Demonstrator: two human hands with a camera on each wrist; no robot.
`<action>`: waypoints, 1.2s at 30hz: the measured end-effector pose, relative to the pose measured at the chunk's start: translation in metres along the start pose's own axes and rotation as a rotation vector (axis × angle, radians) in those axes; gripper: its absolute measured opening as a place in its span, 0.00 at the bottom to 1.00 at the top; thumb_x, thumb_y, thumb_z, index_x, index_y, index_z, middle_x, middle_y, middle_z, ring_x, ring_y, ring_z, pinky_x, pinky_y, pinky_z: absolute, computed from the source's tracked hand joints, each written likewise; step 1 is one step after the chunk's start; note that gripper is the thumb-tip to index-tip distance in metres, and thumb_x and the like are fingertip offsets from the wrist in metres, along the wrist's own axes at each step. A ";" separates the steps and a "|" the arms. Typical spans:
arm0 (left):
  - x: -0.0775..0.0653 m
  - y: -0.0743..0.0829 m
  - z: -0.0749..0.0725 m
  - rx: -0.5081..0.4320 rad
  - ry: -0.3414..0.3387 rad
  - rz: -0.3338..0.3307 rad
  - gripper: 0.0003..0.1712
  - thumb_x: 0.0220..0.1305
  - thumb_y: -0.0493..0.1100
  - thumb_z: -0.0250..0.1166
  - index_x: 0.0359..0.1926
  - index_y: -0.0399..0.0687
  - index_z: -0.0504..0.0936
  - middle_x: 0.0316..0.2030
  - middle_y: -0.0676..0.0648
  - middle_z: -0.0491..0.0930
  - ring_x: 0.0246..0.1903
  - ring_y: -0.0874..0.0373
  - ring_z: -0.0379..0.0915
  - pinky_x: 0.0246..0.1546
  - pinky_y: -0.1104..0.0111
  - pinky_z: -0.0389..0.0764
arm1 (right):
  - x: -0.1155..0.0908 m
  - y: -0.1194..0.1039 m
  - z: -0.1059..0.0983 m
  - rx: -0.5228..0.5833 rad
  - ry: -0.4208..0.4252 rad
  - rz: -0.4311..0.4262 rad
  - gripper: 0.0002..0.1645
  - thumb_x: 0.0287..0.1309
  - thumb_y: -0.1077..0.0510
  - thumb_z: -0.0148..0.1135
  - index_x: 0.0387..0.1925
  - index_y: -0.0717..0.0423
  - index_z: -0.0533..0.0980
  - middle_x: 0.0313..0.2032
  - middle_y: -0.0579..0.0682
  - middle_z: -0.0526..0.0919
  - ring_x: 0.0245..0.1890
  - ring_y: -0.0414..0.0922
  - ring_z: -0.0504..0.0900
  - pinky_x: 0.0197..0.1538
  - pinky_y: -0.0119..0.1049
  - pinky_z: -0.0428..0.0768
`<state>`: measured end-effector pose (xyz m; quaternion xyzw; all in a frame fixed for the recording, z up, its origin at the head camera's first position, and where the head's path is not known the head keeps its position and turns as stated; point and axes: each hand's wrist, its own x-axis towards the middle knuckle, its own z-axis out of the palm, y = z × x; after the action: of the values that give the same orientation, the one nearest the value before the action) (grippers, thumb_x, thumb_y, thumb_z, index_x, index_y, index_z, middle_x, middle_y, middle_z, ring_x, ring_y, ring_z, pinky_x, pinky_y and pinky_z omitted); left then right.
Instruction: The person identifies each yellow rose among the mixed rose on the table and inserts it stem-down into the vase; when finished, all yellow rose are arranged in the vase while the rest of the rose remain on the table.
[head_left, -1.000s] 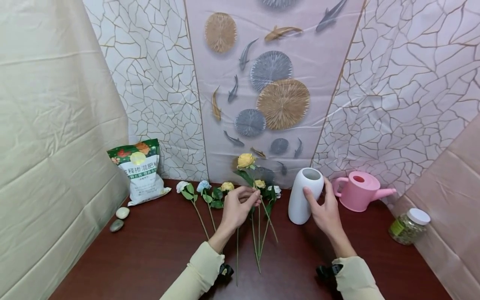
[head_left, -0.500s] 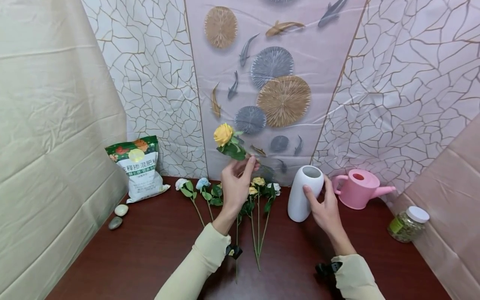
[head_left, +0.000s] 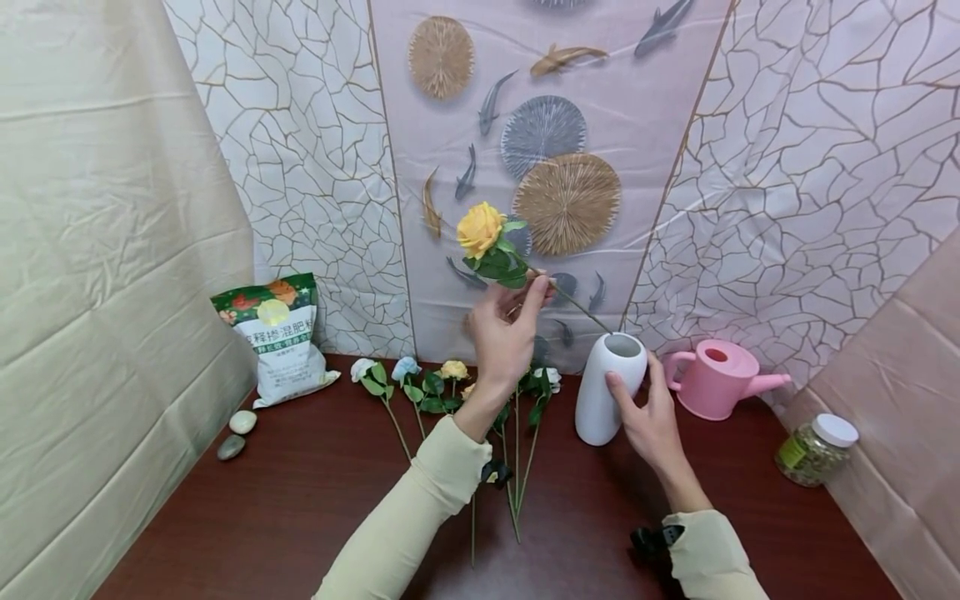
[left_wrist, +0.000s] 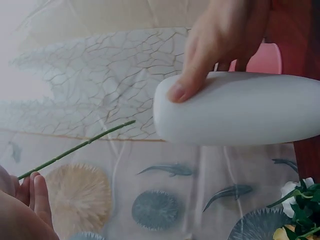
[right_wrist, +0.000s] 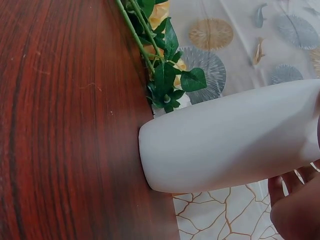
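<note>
My left hand point(head_left: 506, 333) pinches the green stem point(left_wrist: 75, 149) of a yellow rose point(head_left: 480, 231) above the table. The bloom leans up to the left, and the stem slopes down right toward the white vase point(head_left: 597, 404). In the left wrist view the stem's tip is in front of the vase's mouth, apart from it. With thumb and fingers around its upper part, my right hand point(head_left: 654, 423) holds the vase, which stands upright on the table. In the right wrist view the vase point(right_wrist: 220, 140) hides part of that hand's fingers.
Several white, blue and yellow flowers point(head_left: 405, 368) lie on the brown table point(head_left: 300, 517). Right of the vase stand a pink watering can point(head_left: 720, 383) and a lidded jar point(head_left: 816, 450). A fertilizer bag point(head_left: 281, 342) and two stones point(head_left: 242, 422) are at the left.
My left hand has lifted the yellow rose from above the other flowers, then moved it right, its stem swinging toward the vase mouth. The right hand and vase have stayed in place.
</note>
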<state>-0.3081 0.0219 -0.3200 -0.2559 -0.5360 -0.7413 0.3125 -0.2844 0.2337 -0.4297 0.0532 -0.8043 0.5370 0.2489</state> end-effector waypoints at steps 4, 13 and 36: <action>-0.005 -0.008 0.009 0.083 -0.030 0.006 0.11 0.69 0.38 0.65 0.48 0.35 0.84 0.41 0.36 0.88 0.40 0.42 0.88 0.45 0.63 0.88 | 0.001 0.001 0.000 -0.007 0.003 0.004 0.40 0.67 0.53 0.65 0.75 0.52 0.59 0.61 0.54 0.76 0.56 0.34 0.72 0.59 0.23 0.71; -0.019 -0.046 0.023 0.337 -0.151 0.053 0.13 0.71 0.51 0.64 0.50 0.52 0.85 0.39 0.49 0.90 0.38 0.64 0.88 0.40 0.75 0.86 | 0.000 -0.002 -0.001 -0.014 0.017 -0.017 0.40 0.66 0.54 0.66 0.74 0.55 0.60 0.60 0.56 0.76 0.56 0.35 0.71 0.60 0.24 0.69; -0.027 -0.073 0.055 0.753 -0.370 0.004 0.10 0.69 0.51 0.65 0.47 0.58 0.89 0.41 0.58 0.88 0.42 0.67 0.83 0.43 0.80 0.81 | 0.004 0.005 -0.002 0.021 0.022 -0.054 0.37 0.64 0.57 0.67 0.72 0.56 0.64 0.59 0.59 0.77 0.52 0.31 0.75 0.53 0.23 0.74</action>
<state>-0.3414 0.0962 -0.3693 -0.2537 -0.8162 -0.4346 0.2838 -0.2888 0.2381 -0.4317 0.0715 -0.7942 0.5389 0.2714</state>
